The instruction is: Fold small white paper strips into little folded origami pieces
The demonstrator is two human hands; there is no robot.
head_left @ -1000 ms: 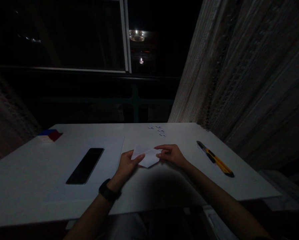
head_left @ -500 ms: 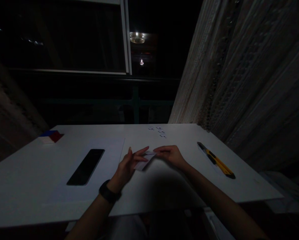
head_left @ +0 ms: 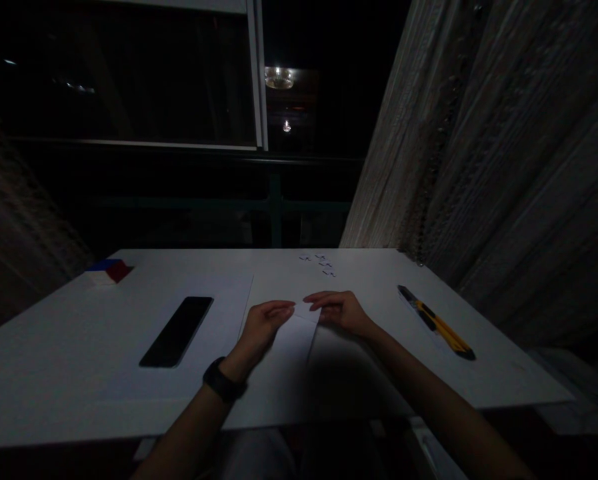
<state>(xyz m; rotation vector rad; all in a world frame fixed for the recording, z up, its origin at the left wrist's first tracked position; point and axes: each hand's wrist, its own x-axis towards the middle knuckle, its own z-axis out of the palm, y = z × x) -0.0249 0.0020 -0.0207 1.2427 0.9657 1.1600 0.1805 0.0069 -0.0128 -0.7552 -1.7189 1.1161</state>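
Left hand (head_left: 263,327) is pinching the left end of a small white paper (head_left: 305,311); right hand (head_left: 343,312) is gripping its right end, fingers curling over it. Paper is sitting between the two hands, above the near-middle of the white table (head_left: 363,283); its exact folds are too dim to tell. Left wrist is wearing a dark band (head_left: 222,380). Phone (head_left: 177,332) is lying dark-screened on a pale sheet (head_left: 230,303), left of the left hand. Yellow-black cutter (head_left: 441,327) is lying aslant, well right of the right hand. Blue, white and red cube (head_left: 109,272) is resting at the far left. Small dark marks (head_left: 325,265) are showing beyond the hands, near the far edge. Curtain (head_left: 383,180) is hanging behind, right.
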